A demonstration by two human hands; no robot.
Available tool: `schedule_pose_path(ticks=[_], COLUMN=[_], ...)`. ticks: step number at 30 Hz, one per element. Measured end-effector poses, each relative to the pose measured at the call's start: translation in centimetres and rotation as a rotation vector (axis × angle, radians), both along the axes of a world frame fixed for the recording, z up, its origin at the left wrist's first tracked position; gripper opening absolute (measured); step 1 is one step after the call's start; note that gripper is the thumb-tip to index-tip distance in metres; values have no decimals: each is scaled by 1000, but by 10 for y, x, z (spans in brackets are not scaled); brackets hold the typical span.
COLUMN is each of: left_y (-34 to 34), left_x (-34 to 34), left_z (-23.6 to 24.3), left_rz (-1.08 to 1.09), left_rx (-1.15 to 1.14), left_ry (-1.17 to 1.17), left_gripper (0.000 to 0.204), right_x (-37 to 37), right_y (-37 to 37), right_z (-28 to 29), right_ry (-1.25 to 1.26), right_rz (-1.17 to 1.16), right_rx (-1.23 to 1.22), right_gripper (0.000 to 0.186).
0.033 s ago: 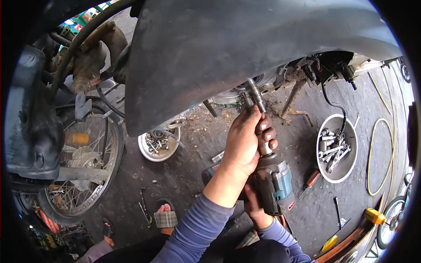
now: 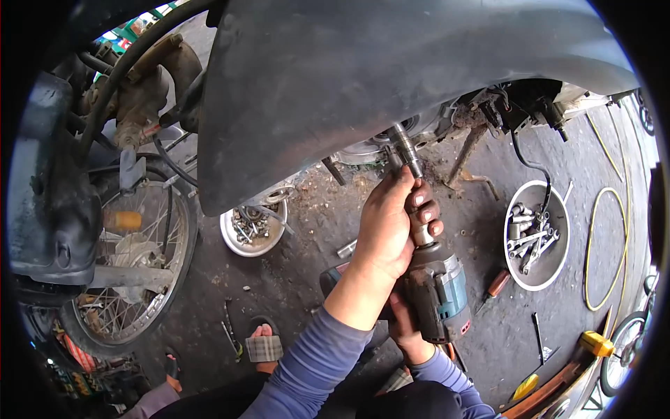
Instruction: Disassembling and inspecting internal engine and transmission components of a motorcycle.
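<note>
A dark-and-teal impact wrench point(image 2: 447, 290) is held nose up in front of the motorcycle engine point(image 2: 366, 150). My left hand point(image 2: 389, 227) is closed around the long metal socket point(image 2: 407, 152) at its front. The socket's upper end meets the engine under the dark body panel point(image 2: 335, 84), whose edge hides part of the contact. Lower down, my right hand point(image 2: 408, 329) is closed on the wrench's handle; the wrench body covers part of its fingers, and I cannot see the trigger.
To the right stands a bowl of wrenches and sockets point(image 2: 511, 269), with a screwdriver point(image 2: 498, 283) beside it. A smaller bowl of bolts point(image 2: 229, 241) sits at left, near a spoked wheel point(image 2: 185, 269). A yellow hose point(image 2: 588, 279) loops on the floor. Another person's foot point(image 2: 172, 366) shows lower left.
</note>
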State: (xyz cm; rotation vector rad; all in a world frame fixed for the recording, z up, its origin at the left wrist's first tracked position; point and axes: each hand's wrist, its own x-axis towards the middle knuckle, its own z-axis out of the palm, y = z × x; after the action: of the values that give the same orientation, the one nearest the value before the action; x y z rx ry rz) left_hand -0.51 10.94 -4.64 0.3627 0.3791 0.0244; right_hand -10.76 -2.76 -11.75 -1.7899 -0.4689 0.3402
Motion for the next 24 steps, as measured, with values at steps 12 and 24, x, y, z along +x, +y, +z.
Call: schedule_pose_path(ticks=[12,24], left_y=[0,-21], left_x=[-7,-17], left_z=[-10,6], left_rz=[150,285], left_rx=[-135,651], left_ry=[-63,57], left_gripper=[30,52], right_x=[4,-4], right_y=[-4,-14], right_z=[-8,-19], right_ry=[-194,-75], right_rz=[7,-70], right_rx=[-89,-321], right_gripper=[30,49])
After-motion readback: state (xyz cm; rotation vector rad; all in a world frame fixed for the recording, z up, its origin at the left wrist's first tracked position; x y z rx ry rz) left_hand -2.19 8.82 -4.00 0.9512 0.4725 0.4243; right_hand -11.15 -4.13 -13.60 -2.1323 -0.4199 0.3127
